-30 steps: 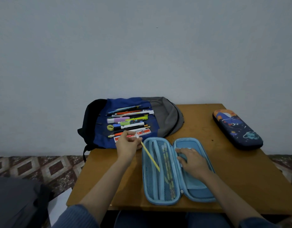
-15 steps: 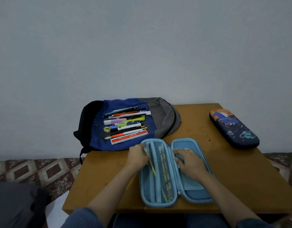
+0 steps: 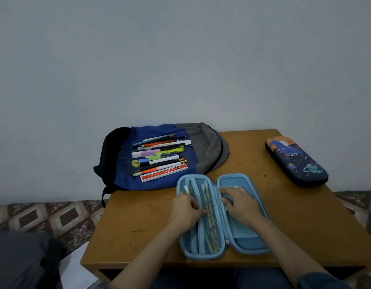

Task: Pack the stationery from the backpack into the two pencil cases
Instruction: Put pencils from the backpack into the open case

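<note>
Your table (image 3: 284, 215) is wood, smooth, with a dull sheen and a few dark specks. The backpack (image 3: 126, 180) is matt woven cloth, blue and grey alike. The open pencil case (image 3: 245, 245) looks cloth-covered and matt, with a fine mesh pocket (image 3: 209, 228) in its left half. The yellow pencil (image 3: 187, 189) has a smooth coat. The closed pencil case (image 3: 295, 161) has a smooth printed shell with a faint gloss. The pens and markers (image 3: 159, 157) look like smooth plastic, the ruler (image 3: 163, 173) too. The wall (image 3: 180, 69) is matt paint
</note>
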